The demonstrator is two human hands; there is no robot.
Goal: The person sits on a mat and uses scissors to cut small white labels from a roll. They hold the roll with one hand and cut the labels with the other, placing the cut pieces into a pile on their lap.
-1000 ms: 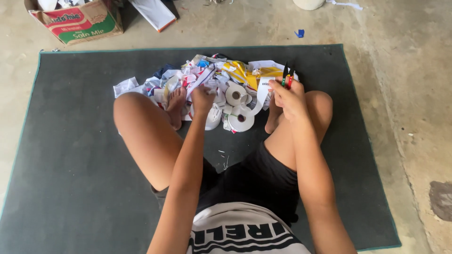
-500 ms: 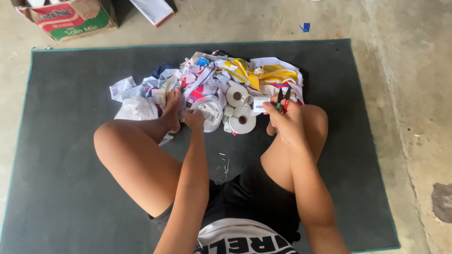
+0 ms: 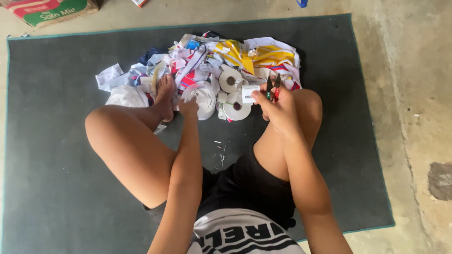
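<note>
Mat edges: your dark grey mat [image 3: 56, 94] has a teal border; its far edge runs just below the cardboard box [image 3: 52, 9], its right edge meets bare concrete floor [image 3: 409, 94].
Open room, left: wide bare mat left of your left knee, out to the border.
Open room, right: a narrower strip of bare mat between your right knee and the mat's right edge.
Open room, centre: a small patch of mat between your legs, with a few scraps of thread or paper on it.
Crowded zone: the paper pile [image 3: 212, 61] fills the far middle of the mat, right in front of your feet.
Left hand [image 3: 189, 109]: fingers down on a white tape roll [image 3: 201, 96] at the near edge of the pile, just beside your left foot; whether they grip it or only press on it, cannot tell.
Right hand [image 3: 278, 110]: closed around small scissors [image 3: 273, 87] with red and green handles, blades pointing away from you; the same fingers pinch a small white label [image 3: 249, 93].
Label, look: a small white rectangle with dark print, held upright just above two more white rolls [image 3: 233, 94].
Rolls, look: white, with hollow dark cores, lying flat, touching each other.
Pile, look: crumpled white, yellow, red and blue paper cuttings, loosely heaped.
</note>
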